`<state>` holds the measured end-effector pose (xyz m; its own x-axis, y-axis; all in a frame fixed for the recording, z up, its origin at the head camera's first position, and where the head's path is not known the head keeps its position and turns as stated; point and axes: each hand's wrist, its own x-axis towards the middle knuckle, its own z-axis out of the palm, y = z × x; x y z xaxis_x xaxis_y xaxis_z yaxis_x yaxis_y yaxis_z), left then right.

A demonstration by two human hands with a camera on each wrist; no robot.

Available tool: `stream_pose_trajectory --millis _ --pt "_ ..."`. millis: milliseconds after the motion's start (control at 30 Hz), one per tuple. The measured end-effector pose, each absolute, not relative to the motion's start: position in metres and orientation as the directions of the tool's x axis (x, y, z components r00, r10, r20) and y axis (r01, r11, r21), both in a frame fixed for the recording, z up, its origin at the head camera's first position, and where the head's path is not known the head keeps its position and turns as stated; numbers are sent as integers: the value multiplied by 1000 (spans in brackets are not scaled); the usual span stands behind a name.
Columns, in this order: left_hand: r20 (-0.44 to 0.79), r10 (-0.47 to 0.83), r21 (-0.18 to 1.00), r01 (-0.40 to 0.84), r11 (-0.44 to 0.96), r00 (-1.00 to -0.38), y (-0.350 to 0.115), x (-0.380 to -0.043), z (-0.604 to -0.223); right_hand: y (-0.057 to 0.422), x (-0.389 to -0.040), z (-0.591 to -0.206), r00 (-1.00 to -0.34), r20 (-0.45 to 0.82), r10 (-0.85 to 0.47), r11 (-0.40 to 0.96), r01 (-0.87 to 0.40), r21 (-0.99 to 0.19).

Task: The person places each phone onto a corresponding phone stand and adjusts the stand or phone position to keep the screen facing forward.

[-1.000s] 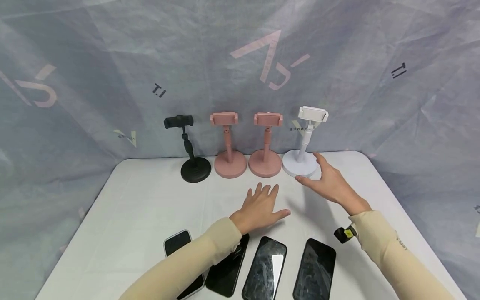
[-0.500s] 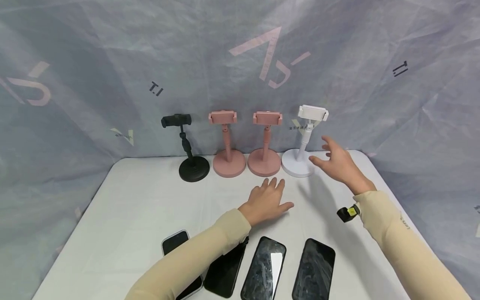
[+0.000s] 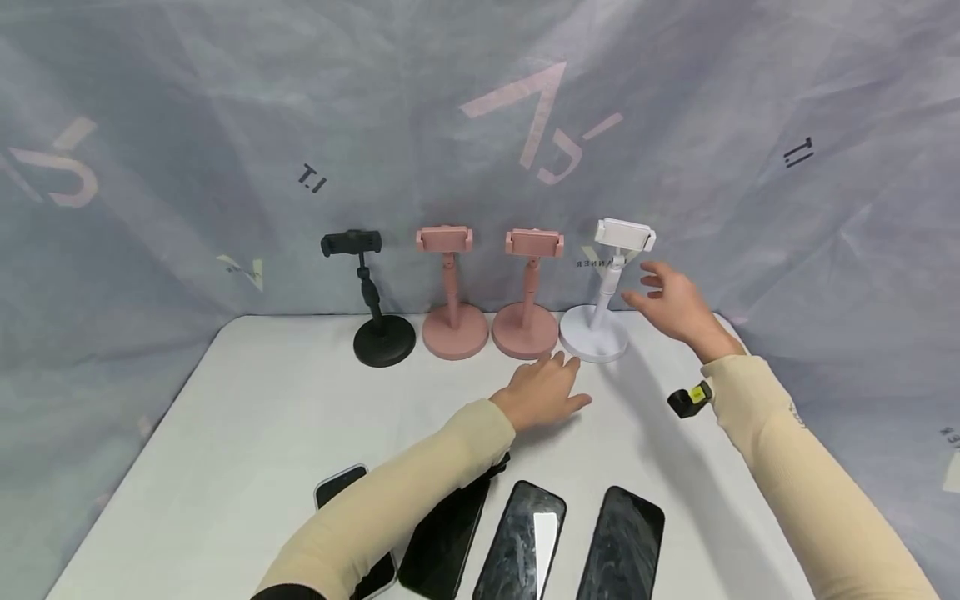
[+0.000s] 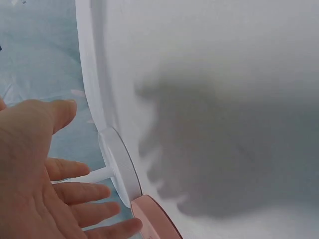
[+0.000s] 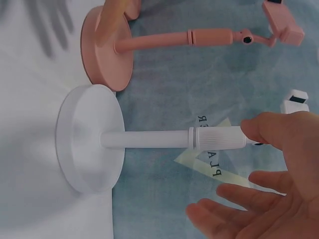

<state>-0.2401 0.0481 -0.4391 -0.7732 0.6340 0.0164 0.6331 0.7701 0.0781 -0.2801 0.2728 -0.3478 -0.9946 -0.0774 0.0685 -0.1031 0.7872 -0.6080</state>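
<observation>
A white phone stand (image 3: 594, 332) stands upright at the right end of a row of stands. Just right of its post is my right hand (image 3: 677, 310), fingers spread and thumb toward the post; in the right wrist view the thumb (image 5: 264, 127) overlaps the upper post. My left hand (image 3: 545, 392) hovers over the table, palm down with fingers extended, in front of the white base and the right pink phone stand (image 3: 525, 332). The left wrist view shows its relaxed fingers (image 4: 82, 194) near the white and pink bases, holding nothing.
Left of these stand another pink phone stand (image 3: 455, 332) and a black phone stand (image 3: 384, 341). Several phones lie along the front, including one at right (image 3: 622, 546) and one partly under my left sleeve (image 3: 446, 537). A grey cloth backdrop (image 3: 225, 167) hangs behind the table.
My right hand has come off the white stand's base and risen beside its post. My left hand has drifted slightly right and forward. The stands and phones keep their places.
</observation>
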Motion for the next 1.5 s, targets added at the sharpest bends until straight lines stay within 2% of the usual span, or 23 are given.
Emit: stream_pose_trajectory --millis 433,833,1033,1300,1400,1500 --pt "16 623 -6 623 782 -782 76 -258 -450 263 -302 -357 -983 177 -45 734 -153 -662" --pt "70 625 -127 615 778 -777 94 -260 -451 252 -316 -360 -977 207 -41 687 -178 -704" --pt "29 594 -156 583 797 -804 99 -265 -454 250 -320 -362 -976 218 -21 706 -169 -688" --pt "-21 596 -147 592 792 -803 106 -278 -459 251 -328 -363 -969 245 3 720 -168 -673" --pt "24 624 -177 611 772 -781 109 -279 -461 253 -330 -365 -971 239 -10 717 -174 -675" --pt "119 662 -232 627 743 -740 115 -281 -464 257 -329 -367 -971 237 -19 710 -180 -681"
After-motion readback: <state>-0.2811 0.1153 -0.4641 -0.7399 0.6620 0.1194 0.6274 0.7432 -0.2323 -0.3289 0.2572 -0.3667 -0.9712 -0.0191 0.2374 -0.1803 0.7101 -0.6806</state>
